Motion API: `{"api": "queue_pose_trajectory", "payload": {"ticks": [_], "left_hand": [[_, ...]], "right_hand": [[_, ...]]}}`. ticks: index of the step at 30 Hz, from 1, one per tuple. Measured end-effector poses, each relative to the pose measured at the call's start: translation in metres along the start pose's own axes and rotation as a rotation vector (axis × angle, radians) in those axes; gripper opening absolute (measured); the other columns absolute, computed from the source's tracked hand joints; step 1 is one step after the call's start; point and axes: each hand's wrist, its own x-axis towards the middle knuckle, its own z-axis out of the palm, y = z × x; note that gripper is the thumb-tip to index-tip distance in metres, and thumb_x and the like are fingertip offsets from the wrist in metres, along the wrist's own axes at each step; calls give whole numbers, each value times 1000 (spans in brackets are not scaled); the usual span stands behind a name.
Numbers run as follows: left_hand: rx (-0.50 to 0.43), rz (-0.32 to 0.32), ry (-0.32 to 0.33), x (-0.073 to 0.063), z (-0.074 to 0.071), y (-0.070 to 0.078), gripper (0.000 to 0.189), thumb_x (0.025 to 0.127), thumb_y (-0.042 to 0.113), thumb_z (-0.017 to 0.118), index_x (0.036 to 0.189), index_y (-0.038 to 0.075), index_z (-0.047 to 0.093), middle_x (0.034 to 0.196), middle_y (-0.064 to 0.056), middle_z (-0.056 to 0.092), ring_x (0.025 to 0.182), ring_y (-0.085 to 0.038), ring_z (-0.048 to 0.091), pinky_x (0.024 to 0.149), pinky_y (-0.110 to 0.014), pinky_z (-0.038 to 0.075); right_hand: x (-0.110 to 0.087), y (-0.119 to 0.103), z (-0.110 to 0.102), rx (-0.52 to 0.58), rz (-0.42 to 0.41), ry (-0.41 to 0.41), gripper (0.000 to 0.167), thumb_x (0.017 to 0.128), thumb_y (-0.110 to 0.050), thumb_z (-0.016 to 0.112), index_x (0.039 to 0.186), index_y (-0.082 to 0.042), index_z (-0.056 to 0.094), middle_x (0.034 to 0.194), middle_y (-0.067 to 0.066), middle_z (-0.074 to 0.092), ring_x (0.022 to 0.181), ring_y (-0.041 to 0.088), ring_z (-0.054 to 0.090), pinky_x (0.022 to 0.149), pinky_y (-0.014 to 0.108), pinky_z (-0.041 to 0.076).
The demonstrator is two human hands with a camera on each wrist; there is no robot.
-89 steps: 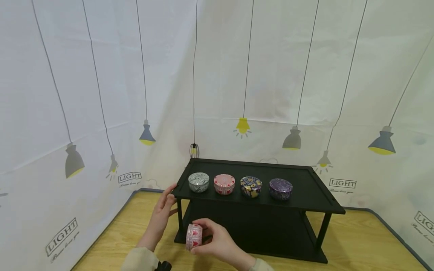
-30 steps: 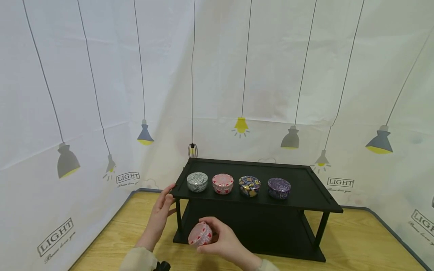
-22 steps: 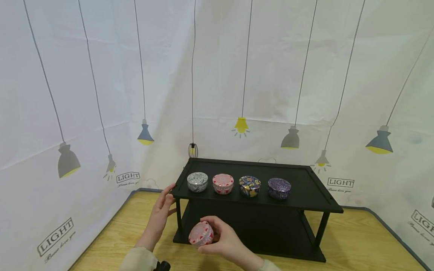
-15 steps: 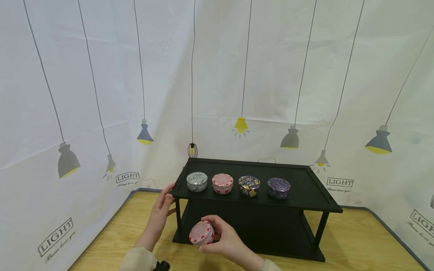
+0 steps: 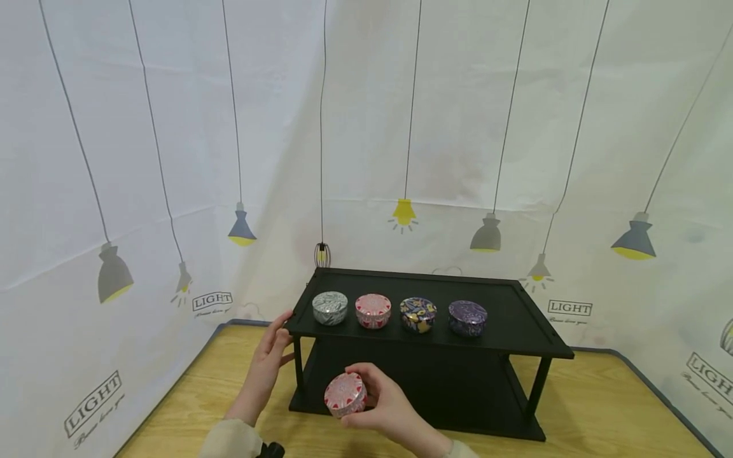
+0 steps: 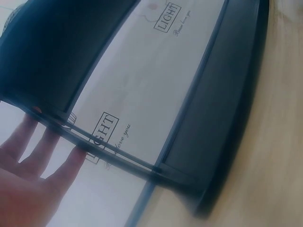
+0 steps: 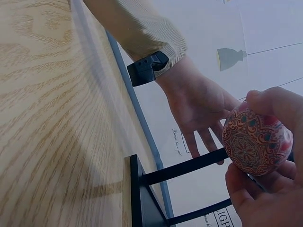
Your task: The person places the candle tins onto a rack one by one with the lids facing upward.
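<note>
My right hand (image 5: 389, 404) pinches a small round pink tin (image 5: 345, 393) with red hearts between thumb and fingers, in front of the lower shelf. Its pale pink top tilts up toward the head camera; the right wrist view shows a darker, ornate round face of the tin (image 7: 253, 142). My left hand (image 5: 266, 362) touches the left end of the black two-tier rack (image 5: 515, 318), its fingers extended against the left post in the left wrist view. On the rack's top stand a grey-white tin (image 5: 329, 308), another pink heart tin (image 5: 373, 312), a blue-and-gold tin (image 5: 418, 315) and a purple tin (image 5: 467, 319), in a row.
The rack stands on a wood-grain table (image 5: 607, 407). Behind and to the left hangs a white cloth (image 5: 366, 127) printed with lamps and lettering. A black strap device (image 7: 149, 68) sits on my left wrist. The lower shelf (image 5: 435, 388) lies under the row of tins.
My right hand has turned the pink tin from standing on edge to showing its top, and shifted it slightly right. My left hand stays at the rack's left end.
</note>
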Motion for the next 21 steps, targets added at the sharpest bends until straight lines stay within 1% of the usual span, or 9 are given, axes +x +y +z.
{"api": "queue_pose_trajectory", "payload": {"ticks": [3,6,10,14,18,21], "left_hand": [[-4,1,0,-1,0,1,47,107,32,36,151,16,32,153,-16,25,131,-38,33,100,-62,36],[-2,0,7,0,0,0,46,107,33,37,150,18,33,150,-16,29,130,-37,35,100,-61,36],[3,3,15,1,0,-2,46,106,34,38,149,19,35,139,-16,37,128,-36,37,99,-61,38],[7,10,15,1,0,0,46,107,33,37,149,17,34,133,-17,39,128,-37,36,99,-62,37],[9,4,18,1,0,0,46,106,34,38,149,18,35,136,-17,37,129,-38,35,99,-62,37],[11,8,16,0,-1,-1,46,106,34,38,149,17,34,144,-17,34,129,-38,36,99,-63,37]], "right_hand": [[0,1,0,2,-4,4,61,77,-6,81,131,-4,51,120,10,61,104,21,61,83,26,51],[0,0,0,10,-3,10,61,77,-4,80,131,-4,51,120,10,61,104,22,61,83,26,51],[-2,-2,-1,19,-5,18,62,77,-3,80,131,-3,50,120,11,61,104,22,61,83,26,51],[-3,-2,-2,13,-16,25,62,77,-4,81,130,-2,50,119,11,61,103,21,61,84,26,51],[-3,-3,-4,13,-27,24,65,76,-6,82,131,1,48,120,11,61,104,21,61,84,26,51],[-4,-3,-5,25,-34,18,68,76,-8,83,132,4,46,121,12,61,105,21,61,85,26,51]]}}
